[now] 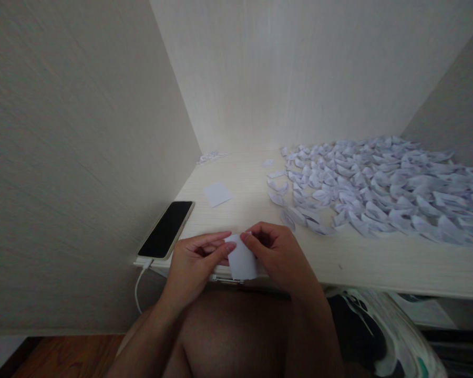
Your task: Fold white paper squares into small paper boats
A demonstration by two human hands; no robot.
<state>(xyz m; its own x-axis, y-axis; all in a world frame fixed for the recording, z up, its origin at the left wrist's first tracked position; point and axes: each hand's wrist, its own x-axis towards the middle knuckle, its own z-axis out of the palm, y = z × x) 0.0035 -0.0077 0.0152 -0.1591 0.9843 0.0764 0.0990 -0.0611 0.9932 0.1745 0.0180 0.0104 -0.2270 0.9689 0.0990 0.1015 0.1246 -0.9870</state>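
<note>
Both hands meet over the near edge of a pale wooden desk [378,262]. My left hand [195,262] and my right hand [278,254] pinch a small white slip of paper [242,261] between fingertips and thumbs, one hand on each side of its top edge. The slip hangs upright in front of the desk edge. Its upper corners are covered by my fingers.
A dark phone [166,229] with a white cable [139,286] lies at the desk's left corner. A loose white square of paper [217,193] sits behind it. Several folded white paper pieces [378,184] cover the right half. Walls close in on the left and back.
</note>
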